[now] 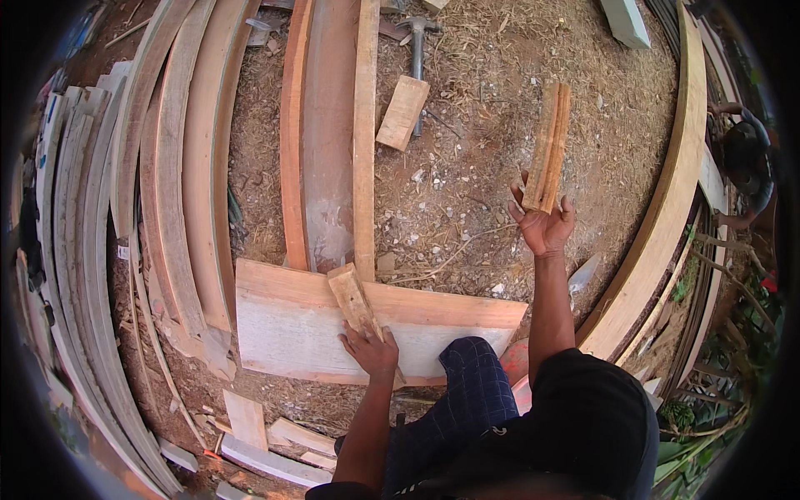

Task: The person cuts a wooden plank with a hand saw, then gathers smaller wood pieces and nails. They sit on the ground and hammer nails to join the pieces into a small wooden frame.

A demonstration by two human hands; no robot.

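My left hand [371, 350] is wrapped over the near part of a narrow wood block [353, 297], which lies slanted across a wide board [283, 321]. My right hand [546, 227] is palm up to the right, with thumb and fingers spread. Over that palm is the near end of a short, grooved wood offcut [547, 150], its far end pointing away from me. The fingers do not close round it, and whether it touches the palm is hard to tell.
A claw hammer [417, 58] lies beside a wood block [403, 112] on the chip-strewn ground. Long planks [364, 150] lie ahead, with stacked boards [75, 275] at left. A long beam [658, 225] curves along the right. A trowel-like blade [583, 273] lies near my right forearm. Another person [744, 162] is at far right.
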